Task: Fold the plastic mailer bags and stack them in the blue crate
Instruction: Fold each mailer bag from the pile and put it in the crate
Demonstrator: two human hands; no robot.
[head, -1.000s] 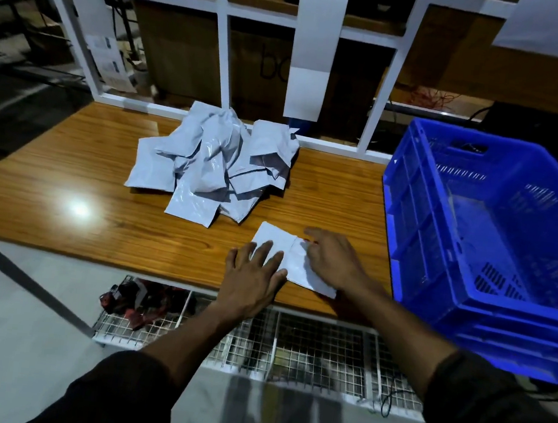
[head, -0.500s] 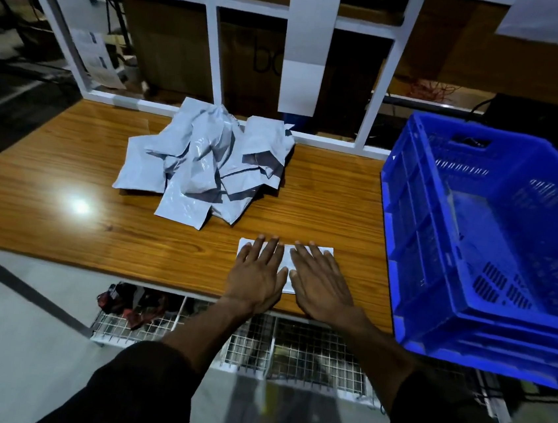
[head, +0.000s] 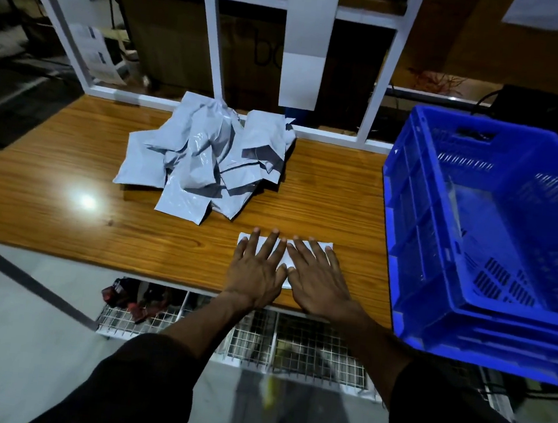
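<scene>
1. The table (head: 48, 194) is glossy wood; in my judgement slick plastic could slide on it if either palm pushes sideways.
2. The blue crate (head: 409, 204) stands at the table's right end and looks empty inside. Its wall rises high beside the work spot, so a bag carried over low could catch the rim and open.
3. The pile of unfolded mailer bags (head: 207, 159) lies crumpled behind the hands, near enough that a loose corner might get dragged along.
4. The folded mailer bag (head: 285, 256) lies flat near the table's front edge. The left hand (head: 257, 271) and right hand (head: 315, 280) press on it with fingers straight and spread, gripping nothing. Plastic tends to spring back, so lifting both palms together may undo the fold.
</scene>
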